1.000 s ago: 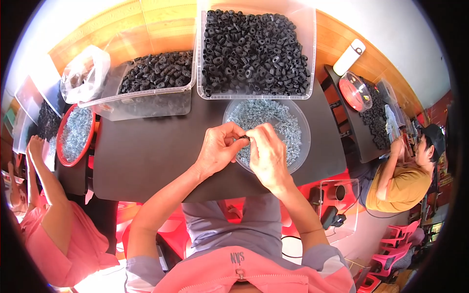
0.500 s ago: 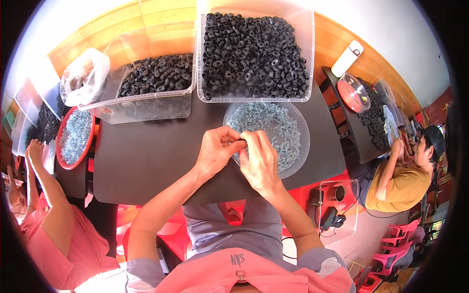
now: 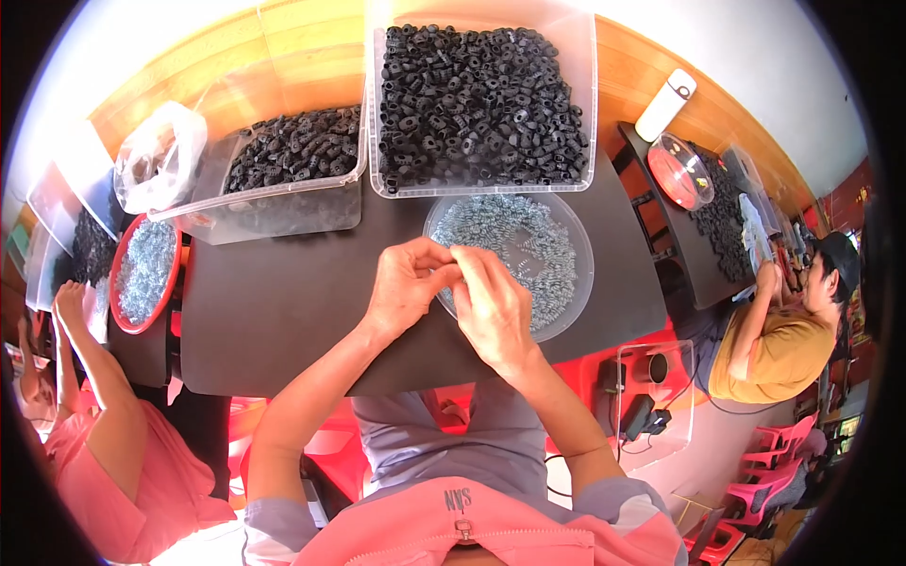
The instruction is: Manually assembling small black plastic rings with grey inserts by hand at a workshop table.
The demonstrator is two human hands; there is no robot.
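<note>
Above the near left edge of a round clear tub [image 3: 583,283], my left hand [image 3: 404,291] and my right hand [image 3: 494,311] meet fingertip to fingertip. Both are closed in a pinch, and the fingers hide whatever is between them. Small silvery coil springs [image 3: 554,269] fill the tub in a thick ring. Just beyond it, a large clear bin [image 3: 486,191] holds a heap of small black hollow plastic parts [image 3: 481,108]. A second clear bin [image 3: 274,209] to its left contains black elongated plastic pieces [image 3: 297,146].
The dark table [image 3: 274,311] lies under my hands. On the left are a red-rimmed basin [image 3: 148,274] of springs, a plastic bag [image 3: 160,156] and a person in pink [image 3: 132,453]. A person in a mustard shirt [image 3: 769,354] sits at the right table, near a white bottle [image 3: 666,106].
Both hands have shifted slightly left and up, still pinched together. A small dark piece that showed between the fingertips is now hidden. The whole view has moved a little.
</note>
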